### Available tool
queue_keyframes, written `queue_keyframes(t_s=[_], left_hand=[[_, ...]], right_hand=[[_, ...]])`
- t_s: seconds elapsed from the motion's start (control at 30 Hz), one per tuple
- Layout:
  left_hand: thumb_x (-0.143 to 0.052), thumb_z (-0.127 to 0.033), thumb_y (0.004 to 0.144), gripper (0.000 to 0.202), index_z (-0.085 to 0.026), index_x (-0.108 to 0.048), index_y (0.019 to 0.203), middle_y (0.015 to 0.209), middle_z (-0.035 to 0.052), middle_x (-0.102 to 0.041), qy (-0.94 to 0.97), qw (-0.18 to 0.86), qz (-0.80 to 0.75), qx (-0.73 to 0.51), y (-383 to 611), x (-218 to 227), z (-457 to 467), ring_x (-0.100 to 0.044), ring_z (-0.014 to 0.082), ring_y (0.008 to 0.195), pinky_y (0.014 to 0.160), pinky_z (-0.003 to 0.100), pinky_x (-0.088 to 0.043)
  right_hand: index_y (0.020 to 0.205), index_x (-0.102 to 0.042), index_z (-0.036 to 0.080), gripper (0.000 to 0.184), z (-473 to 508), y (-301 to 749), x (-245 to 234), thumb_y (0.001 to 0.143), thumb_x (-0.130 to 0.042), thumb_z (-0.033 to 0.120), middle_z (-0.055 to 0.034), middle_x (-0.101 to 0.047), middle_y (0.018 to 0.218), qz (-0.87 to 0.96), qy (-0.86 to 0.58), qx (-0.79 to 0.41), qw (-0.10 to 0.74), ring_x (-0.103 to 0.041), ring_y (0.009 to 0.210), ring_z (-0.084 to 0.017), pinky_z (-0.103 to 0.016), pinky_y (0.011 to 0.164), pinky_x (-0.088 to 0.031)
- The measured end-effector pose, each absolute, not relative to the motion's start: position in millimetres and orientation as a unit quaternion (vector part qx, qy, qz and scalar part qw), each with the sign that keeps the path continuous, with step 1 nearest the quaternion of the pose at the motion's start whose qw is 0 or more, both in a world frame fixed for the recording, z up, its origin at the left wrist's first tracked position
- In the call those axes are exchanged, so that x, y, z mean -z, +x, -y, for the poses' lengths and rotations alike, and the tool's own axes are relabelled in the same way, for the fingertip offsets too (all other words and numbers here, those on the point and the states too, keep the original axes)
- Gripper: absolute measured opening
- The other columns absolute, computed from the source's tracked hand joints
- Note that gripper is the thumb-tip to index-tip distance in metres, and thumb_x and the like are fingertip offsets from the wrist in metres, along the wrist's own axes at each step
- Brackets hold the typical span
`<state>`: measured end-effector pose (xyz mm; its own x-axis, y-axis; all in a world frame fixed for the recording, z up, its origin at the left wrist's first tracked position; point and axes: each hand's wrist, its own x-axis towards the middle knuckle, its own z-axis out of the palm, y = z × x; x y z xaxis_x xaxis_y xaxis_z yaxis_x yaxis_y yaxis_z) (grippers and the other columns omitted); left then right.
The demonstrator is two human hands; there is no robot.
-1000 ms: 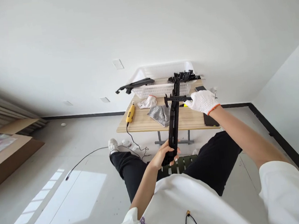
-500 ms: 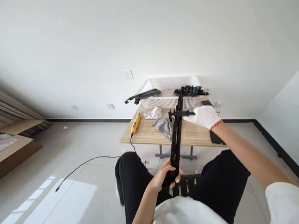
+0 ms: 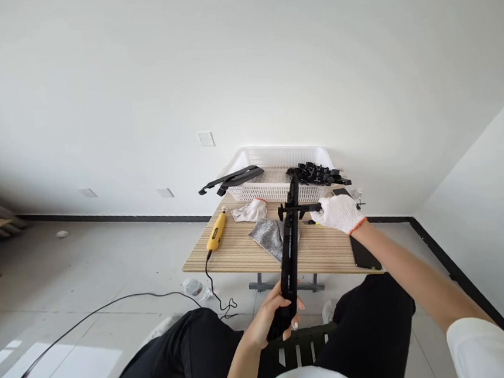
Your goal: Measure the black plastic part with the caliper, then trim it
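Note:
My bare left hand is wrapped round the lower end of a long black plastic strip, which slants up and away from me over the table's front edge. In a white knit glove with an orange cuff, my right hand grips a black caliper. The caliper lies across the upper part of the strip, its jaws on either side of it. Whether the jaws touch the strip, I cannot tell. Beneath the strip a grey cloth lies on the wooden table.
A white plastic basket at the back holds black strips on the left and a pile of small black parts on the right. A yellow rotary tool, a white glove and a black phone-like slab lie on the table.
My view has shifted, so the table sits lower and further left. The caliper's jaws now stand further apart around the strip. My left leg has swung outward.

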<state>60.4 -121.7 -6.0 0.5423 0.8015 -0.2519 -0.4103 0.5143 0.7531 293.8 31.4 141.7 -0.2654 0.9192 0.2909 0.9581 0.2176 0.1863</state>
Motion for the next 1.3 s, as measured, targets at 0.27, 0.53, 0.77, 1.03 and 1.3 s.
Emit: queue_keyframes(t_s=[0.27, 0.53, 0.77, 1.03, 1.3], left_hand=[[-0.053, -0.020, 0.082, 0.052, -0.021, -0.044, 0.133, 0.089, 0.0051, -0.064, 0.314, 0.820, -0.293, -0.378, 51.3, 4.8, 129.0, -0.057, 0.0135, 0.056, 0.035, 0.020, -0.038], [-0.052, -0.021, 0.083, 0.060, -0.024, -0.036, 0.140, 0.092, 0.0042, -0.064, 0.323, 0.802, -0.325, -0.382, 49.0, 7.8, 133.9, -0.057, 0.0135, 0.058, 0.036, 0.020, -0.037], [-0.050, -0.023, 0.085, 0.056, -0.022, -0.041, 0.140, 0.097, 0.0058, -0.064, 0.405, 0.733, -0.395, -0.379, 40.8, -13.8, 130.6, -0.060, 0.0148, 0.066, 0.043, 0.023, -0.043], [-0.052, -0.024, 0.083, 0.058, -0.021, -0.041, 0.140, 0.089, 0.0049, -0.064, 0.362, 0.763, -0.358, -0.399, 23.8, -16.3, 141.4, -0.057, 0.0139, 0.060, 0.039, 0.021, -0.040], [-0.054, -0.022, 0.077, 0.061, -0.023, -0.041, 0.137, 0.082, 0.0019, -0.062, 0.292, 0.801, -0.347, -0.389, 13.9, 5.6, 151.8, -0.053, 0.0120, 0.050, 0.032, 0.018, -0.031]], right_hand=[[0.090, -0.070, 0.015, 0.048, -28.3, 275.8, -123.0, 0.091, -0.037, 0.050, -0.0144, -0.072, 0.075, 0.794, -0.581, 0.171, 0.041, -0.071, 0.074, -0.029, -0.030, 0.060, -0.037], [0.103, -0.065, 0.015, 0.044, -18.2, 281.4, -117.0, 0.095, -0.035, 0.045, -0.0140, -0.073, 0.084, 0.804, -0.576, 0.148, 0.010, -0.072, 0.081, -0.030, -0.031, 0.064, -0.041], [0.105, -0.068, 0.013, 0.049, -27.7, 273.5, -145.3, 0.097, -0.035, 0.049, -0.0183, -0.074, 0.088, 0.816, -0.560, 0.139, -0.021, -0.073, 0.087, -0.034, -0.037, 0.069, -0.049], [0.104, -0.070, 0.014, 0.050, -23.5, 249.6, -157.6, 0.096, -0.036, 0.049, -0.0185, -0.074, 0.094, 0.828, -0.546, 0.126, -0.016, -0.072, 0.091, -0.033, -0.039, 0.076, -0.051], [0.101, -0.070, 0.015, 0.047, -12.8, 243.9, -130.5, 0.095, -0.037, 0.049, -0.0172, -0.075, 0.089, 0.823, -0.553, 0.126, -0.006, -0.073, 0.086, -0.034, -0.040, 0.073, -0.051]])
